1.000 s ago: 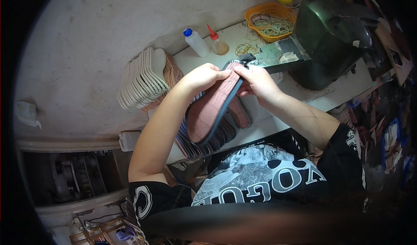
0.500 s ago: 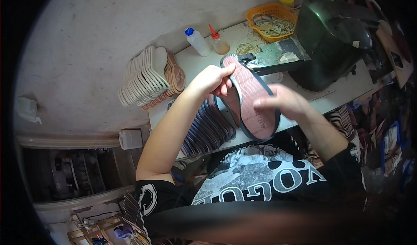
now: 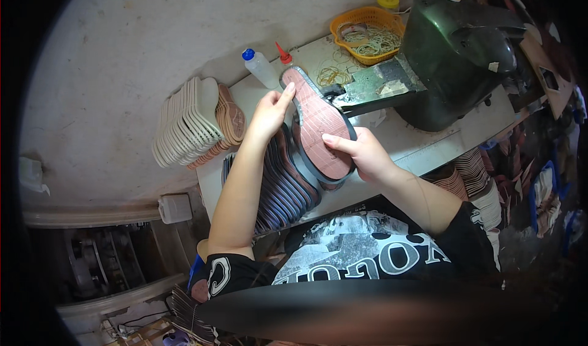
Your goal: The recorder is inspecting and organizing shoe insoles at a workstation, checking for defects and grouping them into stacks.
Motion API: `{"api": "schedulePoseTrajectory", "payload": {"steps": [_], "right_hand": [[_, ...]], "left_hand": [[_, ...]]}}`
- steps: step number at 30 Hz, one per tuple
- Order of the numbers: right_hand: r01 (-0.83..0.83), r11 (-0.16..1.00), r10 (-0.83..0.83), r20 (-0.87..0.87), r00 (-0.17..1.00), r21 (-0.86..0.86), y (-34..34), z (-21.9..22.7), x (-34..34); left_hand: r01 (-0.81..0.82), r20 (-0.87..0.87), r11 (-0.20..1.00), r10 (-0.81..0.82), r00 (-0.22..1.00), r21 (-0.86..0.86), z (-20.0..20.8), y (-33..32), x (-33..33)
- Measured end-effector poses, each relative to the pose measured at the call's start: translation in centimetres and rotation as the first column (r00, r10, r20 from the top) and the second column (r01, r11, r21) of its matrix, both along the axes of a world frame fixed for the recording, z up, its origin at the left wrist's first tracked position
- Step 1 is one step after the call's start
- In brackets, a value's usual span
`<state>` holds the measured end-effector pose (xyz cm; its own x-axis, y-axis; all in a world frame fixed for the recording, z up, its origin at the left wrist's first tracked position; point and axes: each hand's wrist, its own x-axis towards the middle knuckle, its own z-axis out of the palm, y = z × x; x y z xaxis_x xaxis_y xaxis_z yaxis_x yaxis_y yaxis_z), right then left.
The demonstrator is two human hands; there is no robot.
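Note:
A shoe sole [image 3: 313, 116] with a pink, lined face and a dark edge is held up in both hands above the table. My left hand [image 3: 269, 113] pinches its narrow end, thumb on the pink face. On the wide end, my right hand [image 3: 365, 155] grips the edge, with its thumb lying on the face and the other fingers hidden behind. Beneath my left forearm stands a row of dark-edged soles [image 3: 280, 190], packed upright side by side. Right behind the held sole is the flat arm of a dark green machine [image 3: 383, 83].
The machine's body [image 3: 438, 58] fills the table's right. Behind it sits an orange basket [image 3: 367, 55] of cords. Two squeeze bottles, one blue-capped [image 3: 262, 71], stand near the wall. Pale insoles [image 3: 187, 125] are stacked at the table's left end. More stacks [image 3: 471, 174] lie below right.
Both hands and the sole have shifted left in the picture, and the whole view has shifted slightly too. My right hand, blurred before, now rests firmly on the sole's wide end.

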<state>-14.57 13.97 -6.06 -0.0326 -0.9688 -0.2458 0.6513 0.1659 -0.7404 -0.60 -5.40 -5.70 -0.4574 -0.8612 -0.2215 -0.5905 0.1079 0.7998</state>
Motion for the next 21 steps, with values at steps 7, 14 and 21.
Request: {"api": "schedulePoseTrajectory", "payload": {"steps": [7,14,21], "right_hand": [[0.02,0.998,-0.021,-0.009,1.0,-0.065,-1.9,0.1,0.0],[-0.244,0.961,0.261,-0.137,0.955,0.132,0.8,0.8,0.5],[0.003,0.992,-0.015,0.09,0.996,0.125,-0.4,0.2,2.1]], "left_hand": [[0.259,-0.476,0.892,-0.057,0.878,0.37,1.9,3.1,0.3],[0.201,-0.387,0.863,-0.006,0.922,0.464,2.0,2.0,0.4],[-0.045,0.003,0.993,0.045,0.999,0.11,3.0,0.4,-0.7]]}}
